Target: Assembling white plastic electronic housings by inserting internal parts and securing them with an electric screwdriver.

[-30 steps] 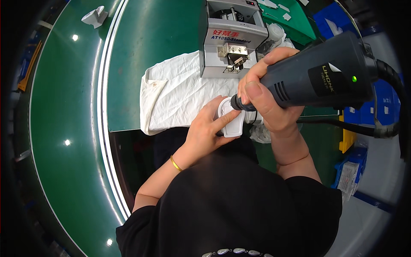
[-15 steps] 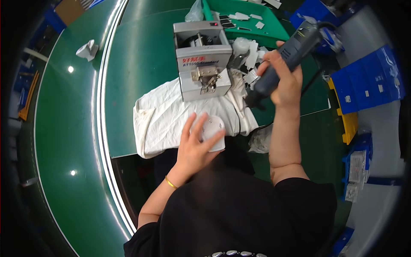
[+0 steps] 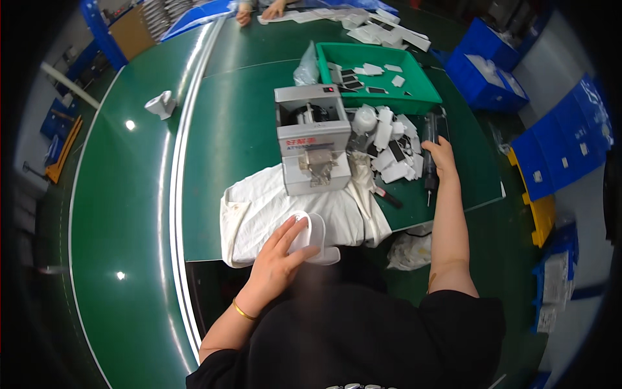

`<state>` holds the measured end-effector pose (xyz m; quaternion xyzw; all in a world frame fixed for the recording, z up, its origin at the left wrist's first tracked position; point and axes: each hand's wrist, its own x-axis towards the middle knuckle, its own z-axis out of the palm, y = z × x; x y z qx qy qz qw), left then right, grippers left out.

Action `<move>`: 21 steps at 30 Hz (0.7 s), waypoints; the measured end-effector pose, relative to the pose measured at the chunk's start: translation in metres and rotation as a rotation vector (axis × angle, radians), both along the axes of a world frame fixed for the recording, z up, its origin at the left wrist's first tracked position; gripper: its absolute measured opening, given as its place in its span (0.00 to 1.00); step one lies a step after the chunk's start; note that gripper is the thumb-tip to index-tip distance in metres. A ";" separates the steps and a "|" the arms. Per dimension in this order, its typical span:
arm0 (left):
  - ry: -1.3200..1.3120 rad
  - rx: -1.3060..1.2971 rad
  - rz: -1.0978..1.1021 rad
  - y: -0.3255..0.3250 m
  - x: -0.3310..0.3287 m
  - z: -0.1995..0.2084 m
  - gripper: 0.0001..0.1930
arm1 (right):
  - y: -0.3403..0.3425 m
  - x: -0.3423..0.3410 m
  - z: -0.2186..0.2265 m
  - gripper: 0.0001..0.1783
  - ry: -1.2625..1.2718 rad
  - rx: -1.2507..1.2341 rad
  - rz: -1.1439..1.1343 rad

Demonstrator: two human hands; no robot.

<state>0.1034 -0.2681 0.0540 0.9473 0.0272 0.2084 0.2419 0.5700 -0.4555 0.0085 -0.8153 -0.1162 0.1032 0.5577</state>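
Over the white cloth [image 3: 259,217] my left hand [image 3: 273,266] grips a white plastic housing [image 3: 317,236], a curved, hollow piece with a rim. My thumb is on its near side and my fingers are at its far left edge. Out to the right, my right hand [image 3: 442,157] is closed round a dark electric screwdriver [image 3: 430,129], its bit pointing back toward me at the table's right side. Just left of the screwdriver lies a pile of white and black plastic pieces [image 3: 394,170]. A grey screw-feeder machine [image 3: 314,139] stands beyond the cloth.
A green tray [image 3: 424,91] with flat pieces sits behind the machine. A clear bottle [image 3: 363,123] and a small dark-handled tool [image 3: 389,196] are near the pile. Left lies a white funnel-shaped part [image 3: 161,105]. Another person's hands [image 3: 262,11] show at the far edge. Blue bins [image 3: 486,84] stand right.
My right hand has brought the electric screwdriver from the air down to the table beside the pile. My left hand has tilted the white housing, showing its hollow side. The view has shifted.
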 end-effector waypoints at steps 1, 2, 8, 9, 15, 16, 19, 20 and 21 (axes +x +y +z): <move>-0.030 -0.035 0.064 0.002 -0.006 -0.010 0.25 | 0.005 0.003 -0.004 0.18 -0.019 0.022 0.053; -0.062 -0.069 0.132 0.005 -0.012 -0.014 0.24 | 0.004 0.007 -0.007 0.18 -0.035 -0.004 0.084; -0.336 -0.395 0.583 0.057 -0.049 -0.014 0.23 | -0.010 0.003 -0.005 0.36 -0.125 -0.096 0.008; -0.434 -0.484 0.646 0.083 -0.060 -0.025 0.22 | -0.012 0.004 -0.009 0.40 -0.138 -0.111 -0.029; -0.386 -0.293 1.267 0.227 -0.120 -0.040 0.20 | -0.016 -0.013 -0.006 0.38 -0.408 -0.153 -0.134; -0.317 -0.183 1.351 0.249 -0.130 -0.057 0.21 | -0.016 -0.013 -0.008 0.34 -0.439 -0.086 -0.130; -0.196 -0.071 1.464 0.268 -0.129 -0.070 0.23 | -0.005 -0.053 0.021 0.30 -0.440 0.008 -0.056; -0.150 -0.069 1.498 0.267 -0.125 -0.069 0.23 | 0.001 -0.068 0.028 0.26 -0.488 0.045 -0.036; -0.150 -0.069 1.517 0.266 -0.124 -0.069 0.23 | 0.006 -0.083 0.035 0.26 -0.488 0.049 -0.017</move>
